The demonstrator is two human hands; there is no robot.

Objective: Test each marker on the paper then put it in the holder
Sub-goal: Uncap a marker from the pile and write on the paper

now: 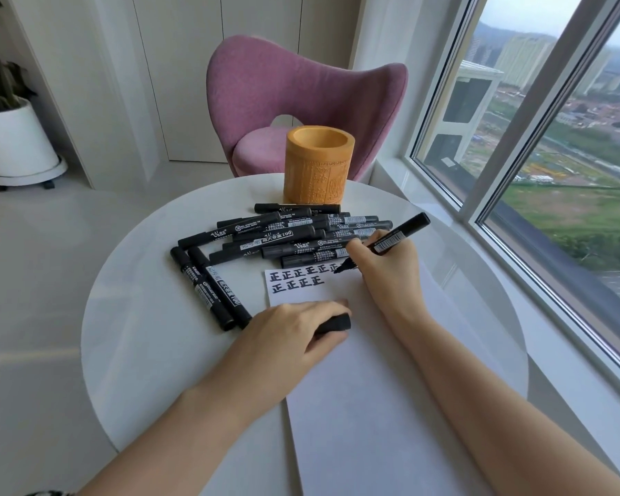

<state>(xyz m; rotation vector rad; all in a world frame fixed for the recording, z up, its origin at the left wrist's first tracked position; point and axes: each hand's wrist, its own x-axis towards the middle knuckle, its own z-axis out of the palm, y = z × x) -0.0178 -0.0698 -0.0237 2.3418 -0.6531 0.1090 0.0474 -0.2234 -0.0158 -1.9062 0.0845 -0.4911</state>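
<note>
Forearms (201, 420), two, bare, reaching in from the near side.

1. Table (140, 334), round, white, under both hands.
2. Chair (283, 91), pink, well beyond all the fingers, behind the table.
3. Paper (373, 406), white sheet lying flat beneath both sets of fingers. Two rows of black characters run along its far end, leftward of the right fingertips.
4. Holder (317, 166), orange-brown carved cylinder, upright, at the table's far edge, beyond the right fingers.
5. Pile of markers (294, 234), black, capped, heaped crosswise between the holder and the right fingers.
6. Pair of markers (208, 288), black, side by side, just left of the left fingers.
7. Left hand (290, 334), resting on the sheet, fingers curled round a cap.
8. Right hand (391, 277), fingers pinching a marker in a writing grip.
9. Marker (398, 238), black, uncapped, tilted, its tip down on the sheet at the right end of the upper row.
10. Cap (335, 323), black, its end showing past the left fingertips.
</note>
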